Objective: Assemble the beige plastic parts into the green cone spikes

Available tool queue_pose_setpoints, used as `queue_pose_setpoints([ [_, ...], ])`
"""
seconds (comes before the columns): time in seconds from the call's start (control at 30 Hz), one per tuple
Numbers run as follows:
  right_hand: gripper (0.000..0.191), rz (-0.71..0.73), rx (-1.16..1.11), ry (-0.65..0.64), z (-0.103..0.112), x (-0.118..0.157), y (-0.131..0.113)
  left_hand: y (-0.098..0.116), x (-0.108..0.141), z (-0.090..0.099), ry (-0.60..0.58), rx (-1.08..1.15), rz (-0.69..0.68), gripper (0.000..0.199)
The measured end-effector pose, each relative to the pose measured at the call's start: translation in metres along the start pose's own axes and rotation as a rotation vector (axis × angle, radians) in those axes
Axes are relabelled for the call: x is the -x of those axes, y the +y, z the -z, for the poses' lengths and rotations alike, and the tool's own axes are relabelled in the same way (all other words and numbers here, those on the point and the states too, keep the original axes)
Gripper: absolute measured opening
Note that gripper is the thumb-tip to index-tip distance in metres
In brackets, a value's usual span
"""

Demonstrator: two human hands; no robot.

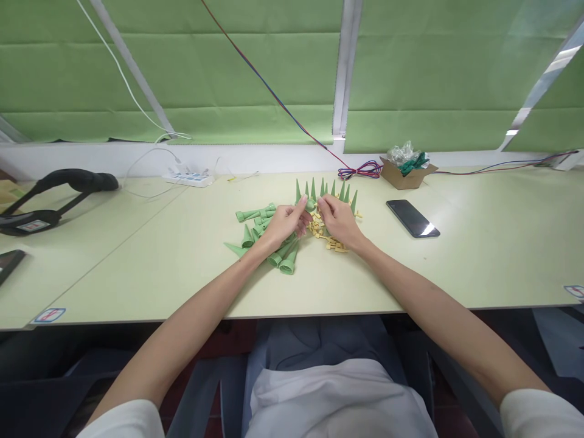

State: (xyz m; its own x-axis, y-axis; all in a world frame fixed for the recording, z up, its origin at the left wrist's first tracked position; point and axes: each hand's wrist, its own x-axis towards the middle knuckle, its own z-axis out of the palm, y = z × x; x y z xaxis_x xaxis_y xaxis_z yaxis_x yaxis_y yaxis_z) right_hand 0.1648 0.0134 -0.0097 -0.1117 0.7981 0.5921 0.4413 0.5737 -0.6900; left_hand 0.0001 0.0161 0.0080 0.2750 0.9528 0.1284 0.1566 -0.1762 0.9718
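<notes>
My left hand is closed, pinching a green plastic spike by thumb and fingers. Close against it, my right hand is closed in a pinch on a small yellow plastic piece, mostly hidden by the fingertips. Loose green cone-shaped spikes lie in a heap under and beside my left hand. A pile of small yellow plastic pieces spreads beneath my right hand. Behind both hands, several green spikes stand upright in a row, points up.
A black phone lies to the right, before a small cardboard box with plastic and green material. Bundled red and blue wire rests at the back. Leftward are a white power strip, a black headset-like device and a dark device.
</notes>
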Motion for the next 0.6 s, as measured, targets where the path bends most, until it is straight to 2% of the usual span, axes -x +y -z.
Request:
queue_pose_setpoints([
  [0.23, 0.037, 0.019, -0.011, -0.022, 0.0001, 0.0005, 0.0011, 0.0032, 0.0031, -0.0001, -0.027, 0.041, 0.044, 0.059],
  [0.47, 0.036, 0.028, 0.019, -0.017, -0.0003, -0.0002, 0.0041, 0.0004, 0.003, 0.0012, -0.073, 0.049, 0.012, 0.056],
  [0.6, 0.038, 0.019, 0.02, -0.024, 0.0, -0.0009, 0.0058, 0.0005, 0.0039, 0.0023, -0.078, -0.037, -0.026, 0.054],
])
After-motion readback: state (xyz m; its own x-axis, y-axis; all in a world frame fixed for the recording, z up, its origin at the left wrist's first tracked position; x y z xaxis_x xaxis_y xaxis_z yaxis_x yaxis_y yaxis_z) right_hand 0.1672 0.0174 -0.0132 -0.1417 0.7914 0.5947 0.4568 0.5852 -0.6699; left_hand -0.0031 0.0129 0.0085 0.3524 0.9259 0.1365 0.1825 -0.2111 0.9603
